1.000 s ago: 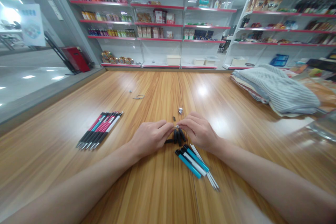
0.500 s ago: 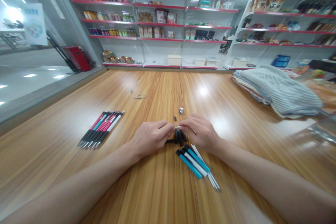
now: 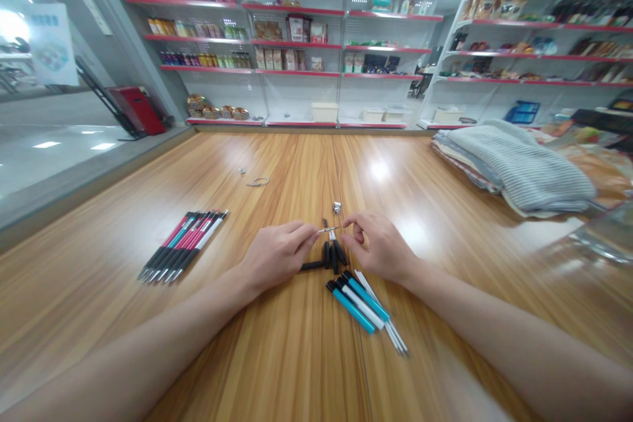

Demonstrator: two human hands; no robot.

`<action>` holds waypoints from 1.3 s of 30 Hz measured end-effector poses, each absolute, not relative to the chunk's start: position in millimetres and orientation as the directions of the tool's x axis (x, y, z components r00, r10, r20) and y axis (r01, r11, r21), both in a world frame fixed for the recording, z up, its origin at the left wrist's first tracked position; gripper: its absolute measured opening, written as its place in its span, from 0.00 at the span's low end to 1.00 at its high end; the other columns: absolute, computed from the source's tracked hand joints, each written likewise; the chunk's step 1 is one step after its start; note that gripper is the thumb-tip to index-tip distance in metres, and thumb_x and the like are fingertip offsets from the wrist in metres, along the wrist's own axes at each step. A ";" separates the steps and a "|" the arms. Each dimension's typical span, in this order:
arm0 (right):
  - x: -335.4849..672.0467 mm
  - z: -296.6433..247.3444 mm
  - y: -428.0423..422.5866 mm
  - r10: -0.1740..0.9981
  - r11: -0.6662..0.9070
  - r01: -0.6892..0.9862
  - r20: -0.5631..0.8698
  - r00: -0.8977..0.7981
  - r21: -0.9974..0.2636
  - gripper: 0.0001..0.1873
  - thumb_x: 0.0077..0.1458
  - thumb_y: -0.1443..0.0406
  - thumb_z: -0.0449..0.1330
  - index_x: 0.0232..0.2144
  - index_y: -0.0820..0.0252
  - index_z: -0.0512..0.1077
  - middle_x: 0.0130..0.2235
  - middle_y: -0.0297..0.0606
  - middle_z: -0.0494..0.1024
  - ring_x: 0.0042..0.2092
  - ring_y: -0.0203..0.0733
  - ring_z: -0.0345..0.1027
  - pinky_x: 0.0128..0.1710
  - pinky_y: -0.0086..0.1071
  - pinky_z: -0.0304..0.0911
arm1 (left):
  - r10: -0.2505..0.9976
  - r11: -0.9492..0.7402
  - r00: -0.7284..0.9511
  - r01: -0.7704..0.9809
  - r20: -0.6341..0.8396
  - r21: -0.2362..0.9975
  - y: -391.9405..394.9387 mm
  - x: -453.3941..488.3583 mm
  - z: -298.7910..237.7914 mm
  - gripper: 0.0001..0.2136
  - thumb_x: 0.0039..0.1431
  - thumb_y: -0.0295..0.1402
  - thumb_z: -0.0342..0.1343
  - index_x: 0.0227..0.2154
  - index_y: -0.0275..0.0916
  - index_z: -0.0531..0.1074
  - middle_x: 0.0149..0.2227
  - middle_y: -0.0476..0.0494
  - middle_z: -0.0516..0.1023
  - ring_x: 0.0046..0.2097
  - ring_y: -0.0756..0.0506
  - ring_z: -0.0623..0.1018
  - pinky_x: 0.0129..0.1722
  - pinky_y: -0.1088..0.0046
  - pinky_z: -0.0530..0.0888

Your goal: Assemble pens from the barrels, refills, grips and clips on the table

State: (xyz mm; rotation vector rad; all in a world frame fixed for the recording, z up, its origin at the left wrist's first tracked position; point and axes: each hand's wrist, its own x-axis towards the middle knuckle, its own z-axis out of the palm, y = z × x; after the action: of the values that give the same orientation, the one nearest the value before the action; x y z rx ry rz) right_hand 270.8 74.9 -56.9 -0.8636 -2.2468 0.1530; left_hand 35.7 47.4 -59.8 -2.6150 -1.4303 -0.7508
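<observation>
My left hand pinches a thin, pale, stick-like piece that points right; it is too small to name. Just to the right, my right hand is open, thumb and curled index finger apart with nothing visible between them. Below the fingertips lie several black pen grips, one with a white end. Nearer to me are blue pen barrels, a white pen barrel and several thin white refills. Small silver pen tips and a small dark piece lie beyond the hands.
A row of whole pens in pink, blue and white lies to the left. Farther back are a thin loop and a small silver bit. Folded cloths are stacked at right. Stocked shelves stand behind the table.
My right hand has drawn away to the right from my left, and its fingers have parted. The thin piece now shows in the left fingertips. The whole view has shifted slightly.
</observation>
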 end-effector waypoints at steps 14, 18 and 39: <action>266.8 -53.1 71.4 0.619 0.785 0.513 0.473 -0.627 -0.348 0.21 0.49 0.70 0.61 0.47 0.59 0.65 0.28 0.31 0.71 0.32 0.41 0.66 0.38 0.35 0.56 | 0.758 -0.568 0.445 0.809 0.477 0.149 44.9 35.4 -57.7 0.13 0.67 0.37 0.43 0.34 0.40 0.71 0.29 0.46 0.72 0.31 0.49 0.72 0.30 0.75 0.65; 267.0 -50.4 70.6 0.609 0.792 0.522 0.460 -0.646 -0.317 0.22 0.48 0.71 0.59 0.47 0.60 0.65 0.30 0.34 0.72 0.35 0.43 0.66 0.39 0.36 0.56 | 0.760 -0.564 0.452 0.816 0.468 0.128 44.0 35.9 -56.7 0.13 0.67 0.37 0.42 0.33 0.40 0.70 0.29 0.47 0.72 0.30 0.49 0.71 0.29 0.74 0.63; 268.4 -48.2 67.1 0.639 0.769 0.552 0.377 -0.670 -0.323 0.13 0.48 0.69 0.59 0.39 0.60 0.72 0.29 0.35 0.72 0.34 0.41 0.63 0.38 0.35 0.55 | 0.747 -0.588 0.433 0.785 0.505 0.195 46.1 35.1 -57.1 0.11 0.66 0.36 0.45 0.36 0.40 0.72 0.30 0.46 0.74 0.33 0.50 0.75 0.32 0.76 0.68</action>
State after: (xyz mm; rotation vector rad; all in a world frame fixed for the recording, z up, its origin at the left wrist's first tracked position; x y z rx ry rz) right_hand 268.4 67.1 -48.2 -0.8966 -2.4881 0.2487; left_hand 35.1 46.1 -57.1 -2.6001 -1.3921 -0.8617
